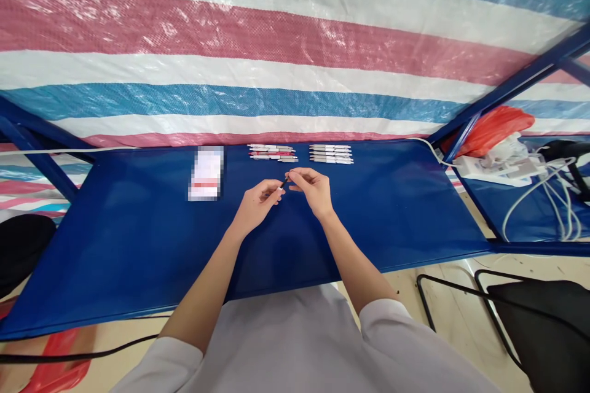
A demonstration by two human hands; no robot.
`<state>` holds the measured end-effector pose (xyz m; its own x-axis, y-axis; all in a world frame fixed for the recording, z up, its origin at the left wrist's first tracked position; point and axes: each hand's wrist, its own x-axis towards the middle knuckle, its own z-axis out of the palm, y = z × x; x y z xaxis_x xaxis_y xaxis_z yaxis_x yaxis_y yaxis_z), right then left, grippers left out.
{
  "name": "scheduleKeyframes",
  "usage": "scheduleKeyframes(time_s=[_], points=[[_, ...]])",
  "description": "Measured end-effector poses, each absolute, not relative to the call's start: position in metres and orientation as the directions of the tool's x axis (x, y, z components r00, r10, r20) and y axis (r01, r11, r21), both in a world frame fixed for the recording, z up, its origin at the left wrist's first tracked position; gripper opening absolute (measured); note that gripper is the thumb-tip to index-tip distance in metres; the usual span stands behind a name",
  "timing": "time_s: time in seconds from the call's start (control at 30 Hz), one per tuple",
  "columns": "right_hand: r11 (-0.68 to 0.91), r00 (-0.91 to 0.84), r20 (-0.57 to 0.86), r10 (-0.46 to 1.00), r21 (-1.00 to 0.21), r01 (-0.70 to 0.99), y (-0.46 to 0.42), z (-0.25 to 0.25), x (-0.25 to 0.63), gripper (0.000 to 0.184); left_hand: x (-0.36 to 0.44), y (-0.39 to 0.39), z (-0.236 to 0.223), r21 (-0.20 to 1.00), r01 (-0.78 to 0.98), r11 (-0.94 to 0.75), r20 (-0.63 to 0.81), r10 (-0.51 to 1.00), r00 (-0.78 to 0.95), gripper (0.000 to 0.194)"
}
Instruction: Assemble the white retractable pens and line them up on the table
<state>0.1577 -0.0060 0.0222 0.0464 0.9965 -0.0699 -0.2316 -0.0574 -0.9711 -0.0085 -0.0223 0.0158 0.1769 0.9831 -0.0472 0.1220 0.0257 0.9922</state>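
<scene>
My left hand (262, 201) pinches one end of a slim dark pen-like piece (284, 183) between thumb and fingers. At the piece's upper end, the fingers of my right hand (312, 187) are closed together in a pinch. Fingers cover much of it, so its exact kind is hard to make out. Just beyond my hands lies a row of white pens (330, 154) on the right. To their left is another group of pens (271, 152), partly red, with a short grey-white piece (288, 160) at its near end.
The blue table (396, 215) carries a blurred-out white and red sheet or pack (206, 173) at the left. A striped tarp (276, 67) hangs behind. Right of the table sit a red bag (495, 129) and white cables (560, 202); a black chair (539, 319) stands nearer.
</scene>
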Motion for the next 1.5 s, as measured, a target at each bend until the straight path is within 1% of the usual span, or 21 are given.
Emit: scheduleKeyframes(time_s=[0.13,0.3,0.43,0.57,0.73,0.87,1.07,1.17,1.27,1.4,1.5], points=[[-0.046,0.052,-0.060,0.997,-0.969,-0.242,-0.010,0.021,0.159,0.026,-0.004,-0.026,0.016,0.993,0.108,0.042,-0.060,0.984,0.169,0.035],[-0.008,0.040,-0.021,0.999,-0.956,-0.294,-0.011,0.019,0.159,0.026,0.001,-0.028,0.018,0.990,0.050,0.131,-0.137,0.978,0.155,0.036],[0.025,0.054,0.010,0.999,-0.961,-0.275,-0.009,0.017,0.157,0.024,0.002,-0.030,0.015,0.985,0.022,0.169,-0.171,0.970,0.172,0.038],[0.028,0.090,0.005,0.996,-0.968,-0.251,-0.008,0.015,0.152,0.025,0.001,-0.032,0.013,0.981,0.007,0.195,-0.193,0.965,0.175,0.040],[0.008,0.129,-0.030,0.991,-0.959,-0.285,-0.008,0.016,0.149,0.027,0.000,-0.031,0.008,0.986,0.019,0.164,-0.164,0.963,0.215,0.042],[-0.012,0.138,-0.057,0.989,-0.950,-0.311,-0.005,0.017,0.151,0.032,-0.002,-0.028,0.006,0.989,0.036,0.144,-0.148,0.961,0.235,0.040],[0.055,0.259,-0.044,0.965,-0.930,-0.363,0.007,0.023,0.161,0.031,-0.010,-0.028,0.006,0.985,0.024,0.170,-0.170,0.947,0.274,0.043],[0.071,0.287,-0.041,0.957,-0.926,-0.370,0.012,0.019,0.167,0.030,-0.015,-0.028,0.003,0.978,-0.061,0.202,-0.183,0.957,0.227,0.042],[0.040,0.269,-0.069,0.961,-0.925,-0.379,0.013,0.007,0.168,0.034,-0.019,-0.023,0.001,0.957,-0.186,0.221,-0.195,0.969,0.149,0.042],[-0.011,0.250,-0.126,0.960,-0.910,-0.414,0.012,-0.014,0.162,0.038,-0.019,-0.009,-0.002,0.931,-0.316,0.182,-0.186,0.982,0.019,0.042],[-0.028,0.226,-0.125,0.966,-0.922,-0.387,0.011,-0.021,0.158,0.037,-0.015,0.000,-0.007,0.929,-0.345,0.138,-0.167,0.984,-0.057,0.042]])
